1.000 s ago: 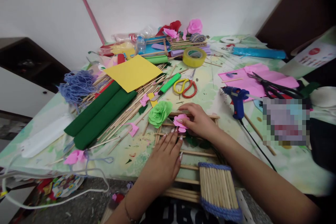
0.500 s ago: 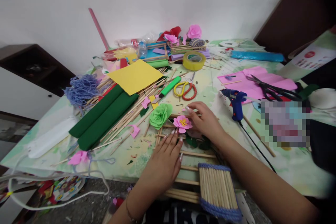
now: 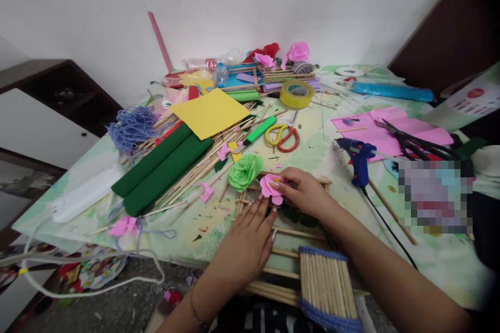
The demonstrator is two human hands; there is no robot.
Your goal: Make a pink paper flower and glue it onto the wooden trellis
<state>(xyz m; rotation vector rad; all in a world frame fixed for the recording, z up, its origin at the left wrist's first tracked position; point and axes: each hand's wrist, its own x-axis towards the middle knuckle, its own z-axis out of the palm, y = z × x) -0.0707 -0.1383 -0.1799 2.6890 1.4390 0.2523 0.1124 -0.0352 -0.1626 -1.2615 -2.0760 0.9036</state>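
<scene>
A pink paper flower (image 3: 272, 187) with a yellow centre sits on a frame of wooden sticks (image 3: 287, 252), beside a green crepe-paper flower (image 3: 245, 171). My right hand (image 3: 307, 190) has its fingertips closed on the pink flower, partly covering its centre. Flat over the sticks lies my left hand (image 3: 250, 237), fingers stretched out, their tips just below the pink flower. Dark green leaves (image 3: 299, 216) show under the right wrist. At the frame's near end, a panel of short sticks (image 3: 330, 286) is edged with blue cord.
A blue glue gun (image 3: 358, 158) lies right of my hands, its cable trailing forward. Beyond are red-and-yellow scissors (image 3: 282, 138), a green utility knife (image 3: 260, 131), and tape (image 3: 297, 94). Dark green paper rolls (image 3: 167, 177) and loose sticks lie left; black scissors (image 3: 410, 140) rest on pink paper.
My right hand has shifted left onto the pink flower, its fingers now over the yellow centre. The left hand stays in place on the frame. The view has turned slightly.
</scene>
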